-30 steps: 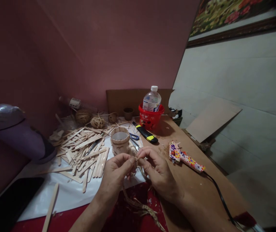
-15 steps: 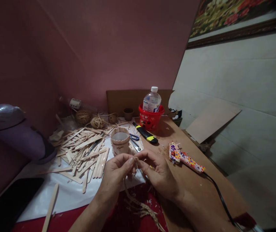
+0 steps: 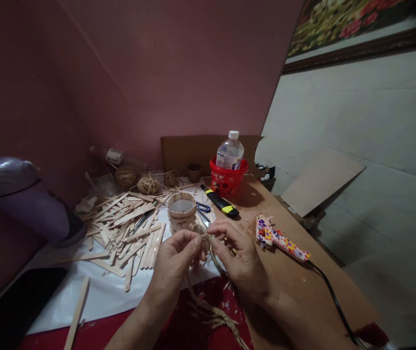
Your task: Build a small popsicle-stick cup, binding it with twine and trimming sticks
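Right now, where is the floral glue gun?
In the head view, the floral glue gun lies on the brown tabletop, right of the right hand, with the black-and-yellow cutter farther back on its left.

Cup (image 3: 182, 222) set between sticks (image 3: 120, 217) and glue gun (image 3: 284, 243)

Cord (image 3: 226, 322) is draped before the cup; twine balls (image 3: 147, 184) are ranged behind the sticks. A bottle (image 3: 230, 154) is stood in the bucket (image 3: 226, 181), behind the knife (image 3: 219, 201) on the worktop (image 3: 303, 296).

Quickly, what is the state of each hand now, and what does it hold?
Left hand: closed, pinching the twine.
Right hand: closed, pinching the same twine.
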### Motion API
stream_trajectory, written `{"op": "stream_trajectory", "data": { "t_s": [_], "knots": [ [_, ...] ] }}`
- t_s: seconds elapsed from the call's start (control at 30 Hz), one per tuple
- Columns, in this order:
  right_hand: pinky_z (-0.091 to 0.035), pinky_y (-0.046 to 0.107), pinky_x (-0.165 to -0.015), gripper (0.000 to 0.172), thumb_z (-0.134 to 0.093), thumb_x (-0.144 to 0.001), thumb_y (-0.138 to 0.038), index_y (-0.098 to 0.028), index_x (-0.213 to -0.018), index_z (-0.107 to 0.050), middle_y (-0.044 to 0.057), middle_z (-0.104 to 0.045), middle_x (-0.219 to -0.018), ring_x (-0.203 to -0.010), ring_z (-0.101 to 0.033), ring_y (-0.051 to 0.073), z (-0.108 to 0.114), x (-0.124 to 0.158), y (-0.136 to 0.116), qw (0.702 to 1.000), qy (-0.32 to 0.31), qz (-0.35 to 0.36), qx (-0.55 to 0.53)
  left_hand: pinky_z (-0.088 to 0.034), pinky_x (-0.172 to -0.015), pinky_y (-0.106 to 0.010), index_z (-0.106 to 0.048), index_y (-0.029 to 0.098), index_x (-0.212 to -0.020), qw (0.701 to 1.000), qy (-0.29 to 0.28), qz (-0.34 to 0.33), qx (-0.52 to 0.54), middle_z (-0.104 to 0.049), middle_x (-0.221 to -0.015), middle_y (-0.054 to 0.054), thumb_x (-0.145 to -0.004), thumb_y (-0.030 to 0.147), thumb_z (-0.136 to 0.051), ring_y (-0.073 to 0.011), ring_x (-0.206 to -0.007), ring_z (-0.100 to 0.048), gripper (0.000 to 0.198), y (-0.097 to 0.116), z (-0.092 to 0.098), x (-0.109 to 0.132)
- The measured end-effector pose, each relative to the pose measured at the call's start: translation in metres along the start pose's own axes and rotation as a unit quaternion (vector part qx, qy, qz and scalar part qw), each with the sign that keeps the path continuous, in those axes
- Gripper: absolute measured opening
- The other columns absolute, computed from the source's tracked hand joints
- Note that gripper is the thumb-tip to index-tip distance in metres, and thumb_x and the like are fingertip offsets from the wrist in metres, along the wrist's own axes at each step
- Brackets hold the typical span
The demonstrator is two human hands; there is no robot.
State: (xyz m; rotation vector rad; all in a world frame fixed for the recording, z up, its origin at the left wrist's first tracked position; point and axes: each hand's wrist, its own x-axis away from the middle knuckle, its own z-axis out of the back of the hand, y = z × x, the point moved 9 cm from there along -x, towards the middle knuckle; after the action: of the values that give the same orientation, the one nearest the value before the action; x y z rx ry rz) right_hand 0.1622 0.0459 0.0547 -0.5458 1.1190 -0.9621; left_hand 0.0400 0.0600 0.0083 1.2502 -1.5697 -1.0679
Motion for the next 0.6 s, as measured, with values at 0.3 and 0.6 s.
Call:
{"op": "stream_trajectory", "data": {
  "t_s": [0.3, 0.6],
  "knots": [
    [-0.041, 0.025, -0.061, 0.019, -0.045, -0.091, -0.025, -0.018, -0.076, -0.055, -0.001, -0.055, -0.071, -0.066, -0.052, 0.013, -0.005, 0.0, 0.012, 0.999, -0.025, -0.048, -0.001, -0.036, -0.046, -0.019, -0.063, 0.014, -0.08, 0.999, -0.01, -0.021, -0.022, -0.06, -0.056, 0.0, -0.072, 0.034, -0.068, -0.0095, -0.049, -0.048, 0.022, 0.004, -0.003, 0.002],
    [-0.044, 0.025, -0.061, 0.013, -0.05, -0.089, -0.027, -0.019, -0.093, -0.06, 0.002, -0.061, -0.081, -0.069, -0.056, 0.014, -0.001, -0.001, 0.01, 0.997, -0.002, -0.049, -0.052, -0.026, -0.041, -0.018, -0.064, 0.011, -0.077, 0.999, -0.024, 0.007, -0.039, -0.059, -0.057, 0.0, -0.071, 0.034, -0.07, -0.0054, -0.043, -0.041, 0.024, -0.001, -0.006, 0.002]
  ]
}}
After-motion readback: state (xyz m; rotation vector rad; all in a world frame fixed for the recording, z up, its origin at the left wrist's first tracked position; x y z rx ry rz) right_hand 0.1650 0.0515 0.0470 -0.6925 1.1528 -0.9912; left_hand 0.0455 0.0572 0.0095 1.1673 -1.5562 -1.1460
